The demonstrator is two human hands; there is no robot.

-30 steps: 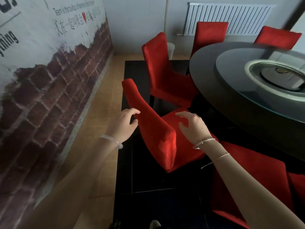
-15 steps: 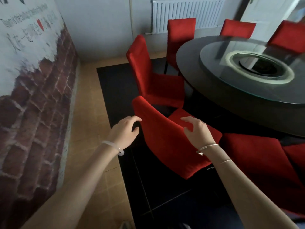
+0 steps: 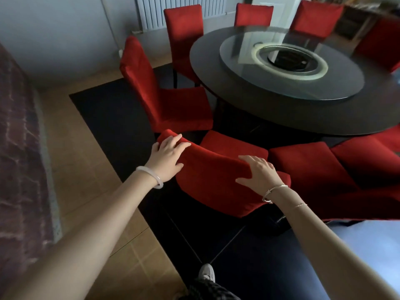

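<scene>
A red fabric-covered chair (image 3: 216, 187) stands in front of me with its back toward me, facing a round black table (image 3: 207, 68). My left hand (image 3: 167, 158) holds the left end of the backrest's top edge, fingers draped over the top and thumb on the rear face. At the right end of that edge my right hand (image 3: 259, 173) grips the same way, fingers over the top and thumb behind. Beyond the backrest, part of the seat shows.
A glass turntable (image 3: 292, 87) lies on the table. More red chairs ring it: one to the left (image 3: 164, 98), several at the back (image 3: 184, 24), others pushed close on the right (image 3: 311, 167). A brick-pattern wall (image 3: 17, 148) runs along the left. My shoe (image 3: 206, 271) stands on the black floor tiles.
Both hands, which hovered beside the backrest, have come down onto its top edge and taken hold. My view has swung right, so more of the table and chairs shows.
</scene>
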